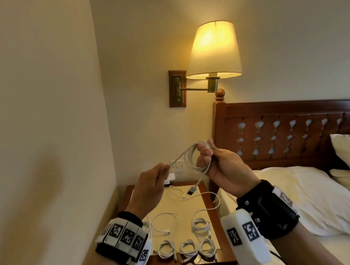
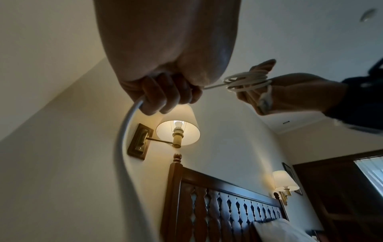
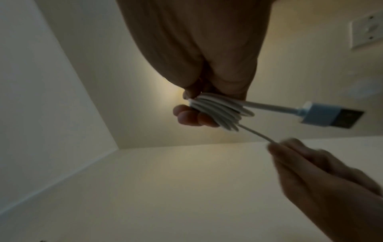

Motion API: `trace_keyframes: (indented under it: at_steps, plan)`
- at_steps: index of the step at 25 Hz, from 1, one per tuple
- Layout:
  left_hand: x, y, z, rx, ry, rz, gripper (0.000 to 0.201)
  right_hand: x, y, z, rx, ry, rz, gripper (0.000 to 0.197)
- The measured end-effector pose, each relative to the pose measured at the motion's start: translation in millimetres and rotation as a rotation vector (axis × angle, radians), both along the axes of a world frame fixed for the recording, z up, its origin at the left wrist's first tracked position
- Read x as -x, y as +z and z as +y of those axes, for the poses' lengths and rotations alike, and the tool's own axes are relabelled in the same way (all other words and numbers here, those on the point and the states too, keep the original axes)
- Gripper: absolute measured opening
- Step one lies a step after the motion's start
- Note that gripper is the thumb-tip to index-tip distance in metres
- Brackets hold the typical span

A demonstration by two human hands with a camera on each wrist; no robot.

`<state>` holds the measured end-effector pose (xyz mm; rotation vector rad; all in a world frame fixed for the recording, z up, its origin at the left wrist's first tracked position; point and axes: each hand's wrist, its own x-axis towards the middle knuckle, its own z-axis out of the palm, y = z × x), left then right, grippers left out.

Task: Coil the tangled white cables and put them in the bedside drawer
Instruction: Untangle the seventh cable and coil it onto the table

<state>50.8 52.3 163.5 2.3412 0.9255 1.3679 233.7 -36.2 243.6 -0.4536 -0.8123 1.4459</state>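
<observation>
Right hand holds a white cable coil above the bedside table, fingers curled round the loops; USB plug hangs below the coil. Left hand pinches the free strand left of the coil. Four coiled cables and loose cables lie on the table.

both hands bare. the left wrist wears a black band carrying white blocks printed with black square markers. the right wrist wears a wider black strap with screws and white marker-printed housings.
</observation>
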Motion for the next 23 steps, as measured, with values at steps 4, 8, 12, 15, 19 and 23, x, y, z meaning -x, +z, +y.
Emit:
trace_keyframes:
  at_steps: [4,8,12,15,19,23]
  plan:
    - [0,-26,-32,0.058,0.035,0.337,0.033,-17,6,10,-0.002,-0.171,-0.038,0.034]
    - [-15,-3,-70,-0.15,0.006,0.592,0.031,-2,-5,17,-0.072,-0.341,-0.446,0.034]
    - [-8,39,-72,-0.365,0.002,0.435,0.022,9,-18,16,-0.169,-0.373,-0.758,0.035]
    - [-5,54,-57,-0.45,0.036,0.364,0.026,15,-25,13,-0.23,-0.396,-0.965,0.041]
    - [-3,60,-30,-0.318,0.027,0.12,0.023,21,-22,6,-0.238,-0.299,-0.951,0.043]
    - [-9,49,-20,0.042,-0.182,-0.121,0.035,25,-15,10,-0.129,-0.171,-0.77,0.039]
